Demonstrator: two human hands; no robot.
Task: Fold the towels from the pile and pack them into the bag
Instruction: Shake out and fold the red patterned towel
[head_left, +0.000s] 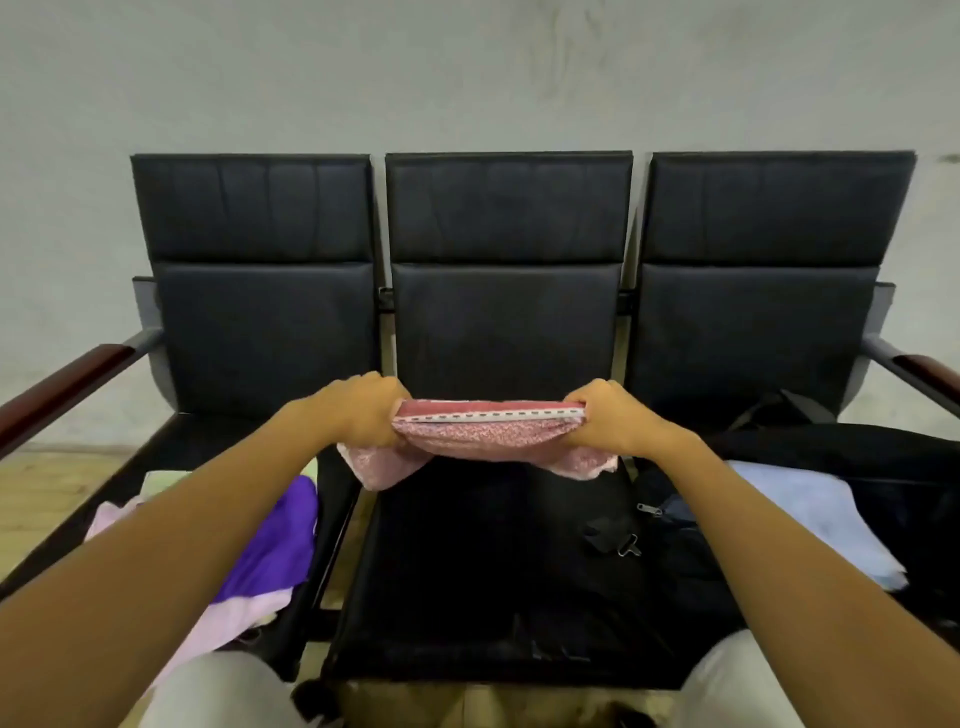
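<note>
Above the middle seat (483, 571) of a black three-seat bench, from the head camera, I see both hands holding a folded pink patterned towel (483, 434) level in the air, clear of the cushion. My left hand (363, 410) grips the towel's left end with fingers curled round it; my right hand (608, 421) grips the right end the same way. A red band with a pale dotted edge runs along the top fold, and loose corners of the cloth hang below each hand.

On the left seat, partly hidden under my left forearm, lies the pile of towels (270, 551): a purple one on top, with pale pink and light green ones around it. On the right seat sits a dark open bag (810, 447), its zip pull hanging near the middle seat's edge. A light blue towel (810, 514) lies folded inside the bag.

A grey wall (467, 73) stands behind the bench.
</note>
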